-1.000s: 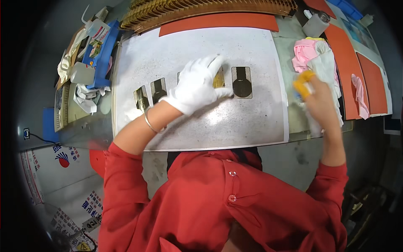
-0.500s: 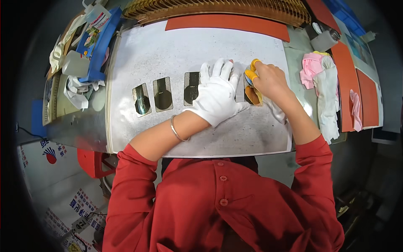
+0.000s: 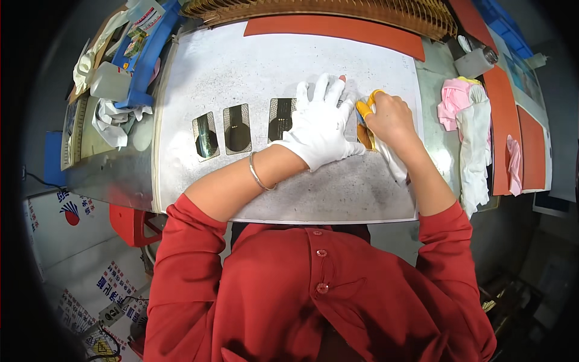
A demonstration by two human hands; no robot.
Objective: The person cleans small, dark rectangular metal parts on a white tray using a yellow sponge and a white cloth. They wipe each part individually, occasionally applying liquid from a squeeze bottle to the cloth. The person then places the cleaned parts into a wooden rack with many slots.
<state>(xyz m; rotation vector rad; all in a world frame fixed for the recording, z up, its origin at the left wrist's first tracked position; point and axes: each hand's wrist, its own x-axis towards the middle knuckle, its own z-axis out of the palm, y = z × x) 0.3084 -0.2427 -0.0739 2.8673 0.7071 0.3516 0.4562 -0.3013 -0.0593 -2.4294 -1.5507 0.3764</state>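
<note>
Your right hand (image 3: 392,125), fingers curled on a white cloth (image 3: 395,166), sits over the rightmost panel (image 3: 365,139), long axis pointing away from you, your left hand (image 3: 321,128) spread flat at its left side.

White sheeting (image 3: 60,256) at lower left bears rows of blue characters and an emblem (image 3: 70,213), blue rays above a red disc. Below sits a yellow-and-black triangular sign (image 3: 102,346). The white bottle (image 3: 146,17) at upper left has red print. Handwriting marks the worktop sheet's (image 3: 211,66) upper right corner. Marks on a dark plate (image 3: 237,134) are too tiny to read.
</note>
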